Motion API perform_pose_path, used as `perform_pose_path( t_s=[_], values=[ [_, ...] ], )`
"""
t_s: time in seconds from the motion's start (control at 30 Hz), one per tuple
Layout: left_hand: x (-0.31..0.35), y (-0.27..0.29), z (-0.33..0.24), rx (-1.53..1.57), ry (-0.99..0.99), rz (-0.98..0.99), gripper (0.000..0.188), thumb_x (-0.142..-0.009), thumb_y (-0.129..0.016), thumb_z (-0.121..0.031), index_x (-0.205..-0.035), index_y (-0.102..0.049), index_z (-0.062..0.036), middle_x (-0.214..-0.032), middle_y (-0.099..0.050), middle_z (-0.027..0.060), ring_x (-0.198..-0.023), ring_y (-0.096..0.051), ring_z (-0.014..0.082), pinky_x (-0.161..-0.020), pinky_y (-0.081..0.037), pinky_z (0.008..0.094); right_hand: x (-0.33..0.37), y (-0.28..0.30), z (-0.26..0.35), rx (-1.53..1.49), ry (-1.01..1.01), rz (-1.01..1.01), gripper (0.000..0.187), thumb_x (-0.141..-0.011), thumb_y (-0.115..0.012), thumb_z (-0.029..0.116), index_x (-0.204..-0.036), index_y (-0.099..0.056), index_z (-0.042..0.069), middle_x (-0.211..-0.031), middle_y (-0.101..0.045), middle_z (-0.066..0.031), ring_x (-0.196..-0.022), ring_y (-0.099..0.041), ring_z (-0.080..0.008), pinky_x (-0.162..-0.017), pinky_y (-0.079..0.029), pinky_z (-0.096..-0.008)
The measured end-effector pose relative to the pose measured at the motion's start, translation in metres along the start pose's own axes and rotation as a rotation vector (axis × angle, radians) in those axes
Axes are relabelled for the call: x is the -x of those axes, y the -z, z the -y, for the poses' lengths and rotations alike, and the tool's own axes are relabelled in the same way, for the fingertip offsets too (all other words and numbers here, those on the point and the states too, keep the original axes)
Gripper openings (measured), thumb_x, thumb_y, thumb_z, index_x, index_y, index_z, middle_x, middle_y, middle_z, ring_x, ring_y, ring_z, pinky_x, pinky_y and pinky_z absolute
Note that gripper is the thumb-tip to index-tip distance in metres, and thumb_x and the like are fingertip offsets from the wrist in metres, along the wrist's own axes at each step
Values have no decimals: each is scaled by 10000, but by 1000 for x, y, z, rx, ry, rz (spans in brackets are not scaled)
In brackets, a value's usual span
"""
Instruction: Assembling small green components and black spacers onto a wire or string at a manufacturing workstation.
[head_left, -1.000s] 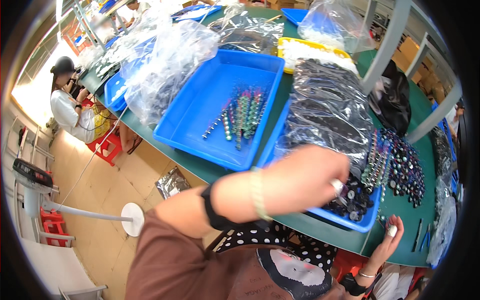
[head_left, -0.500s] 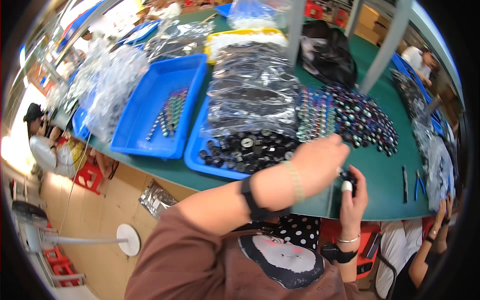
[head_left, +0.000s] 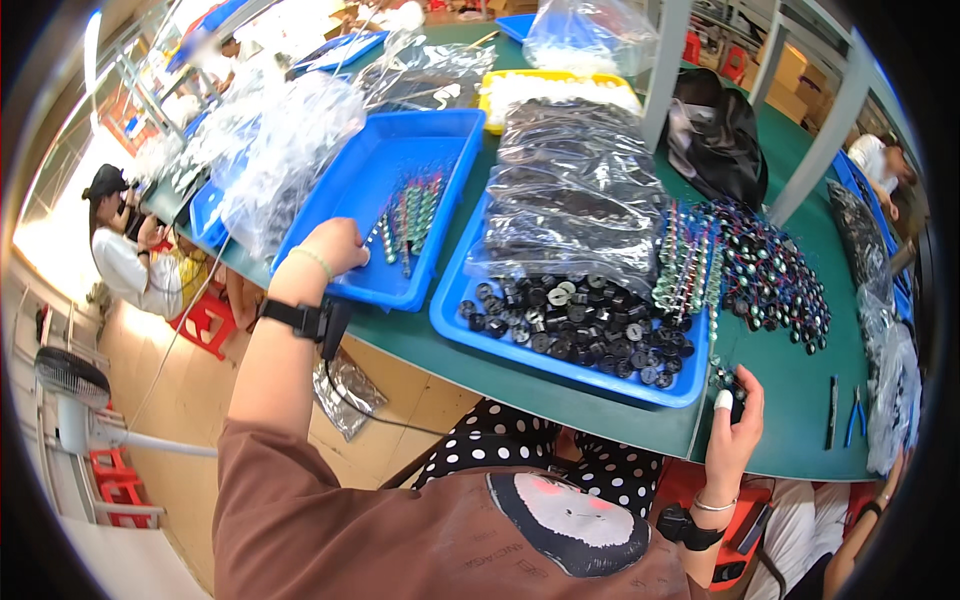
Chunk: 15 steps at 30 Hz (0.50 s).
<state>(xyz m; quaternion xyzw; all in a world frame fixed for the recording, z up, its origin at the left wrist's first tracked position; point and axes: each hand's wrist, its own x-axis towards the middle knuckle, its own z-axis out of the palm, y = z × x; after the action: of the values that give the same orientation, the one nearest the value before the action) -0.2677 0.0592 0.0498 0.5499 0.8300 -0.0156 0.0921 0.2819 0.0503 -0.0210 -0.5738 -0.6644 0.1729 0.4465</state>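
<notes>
My left hand (head_left: 335, 246) is over the near left part of a blue tray (head_left: 345, 165), fingers curled closed with their tips hidden. Just right of it, strips of small round greenish parts (head_left: 415, 220) with thin red wires lie in the tray. At the table's front edge my right hand (head_left: 735, 428), a white cover on its thumb, pinches a small dark round part (head_left: 738, 402) between thumb and fingers. A strand of small shiny round parts (head_left: 713, 340) runs down toward that hand. Left of it, a second blue tray (head_left: 570, 385) holds many black round parts (head_left: 590, 325).
A clear bag of dark parts (head_left: 570, 190) covers the second tray's far side. Wired round parts (head_left: 775, 280) are heaped on the green table (head_left: 790, 400), with blue-handled pliers (head_left: 857, 418) and a dark pen-like tool (head_left: 832, 412) at right. Grey posts (head_left: 665, 80) rise behind.
My left hand has left the right hand's side and swung far left to the first blue tray. My right hand keeps its hold at the table edge. The whole view has shifted.
</notes>
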Motion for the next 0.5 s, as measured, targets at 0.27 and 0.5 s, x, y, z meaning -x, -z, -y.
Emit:
perform_pose_path(
  t_s=[0.27, 0.5],
  values=[
    [6, 7, 0, 156, -18, -139, 357, -791, -640, -282, -963, -637, 31, -776, -650, 185, -709, -657, 277, -665, -517, 387, 2, -5, 4, 117, 68, 15, 347, -863, -500, -20, -1206, -544, -40, -1139, -592, -135, -1060, -564, -242, -972, -407, -335],
    [0, -1, -31, 180, -40, 50, 876, -695, -717, -561, -1208, -483, 109, -1113, -601, 290, -1002, -624, 358, -863, -494, 389, 4, -5, 4, 165, 66, 7, 379, -818, -502, -34, -1195, -534, -55, -1146, -576, -164, -1061, -557, -287, -972, -409, -361]
  ],
)
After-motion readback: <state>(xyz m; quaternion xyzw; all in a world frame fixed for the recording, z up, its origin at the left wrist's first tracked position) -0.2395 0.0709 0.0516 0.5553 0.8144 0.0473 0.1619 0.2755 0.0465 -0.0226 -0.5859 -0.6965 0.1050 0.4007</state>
